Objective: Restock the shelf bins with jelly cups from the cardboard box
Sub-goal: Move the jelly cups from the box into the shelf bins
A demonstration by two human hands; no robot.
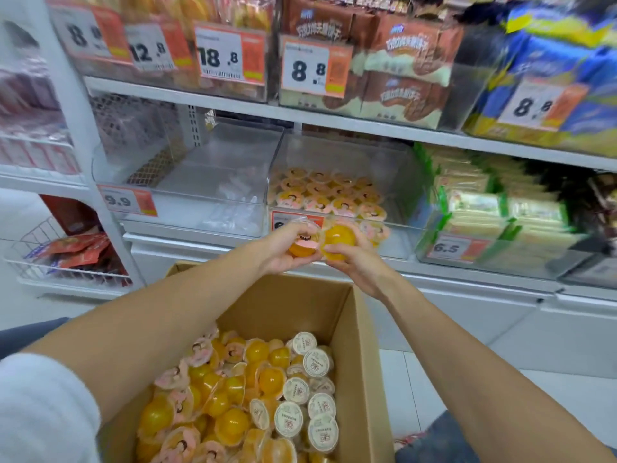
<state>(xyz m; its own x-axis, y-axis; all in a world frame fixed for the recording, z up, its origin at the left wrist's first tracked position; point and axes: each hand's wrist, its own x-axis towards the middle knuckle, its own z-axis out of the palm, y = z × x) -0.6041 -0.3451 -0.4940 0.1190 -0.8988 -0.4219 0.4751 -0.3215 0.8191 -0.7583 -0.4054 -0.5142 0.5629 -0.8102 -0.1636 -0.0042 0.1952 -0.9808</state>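
An open cardboard box (362, 345) below me holds several orange jelly cups (230, 419) with pink or white lids. My left hand (283, 252) grips a jelly cup with a pink lid (302, 246). Right beside it, my right hand (350, 259) grips another orange jelly cup (337, 240). Both hands are raised together just in front of a clear shelf bin (397, 182) that has several jelly cups (330, 192) lying in it.
A clear bin (187, 182) to the left holds only a few clear wrappers. Green-edged packs (484, 208) fill the bin to the right. Biscuit packs and price tags line the shelf above. A wire basket (40, 255) with red packets sits low left.
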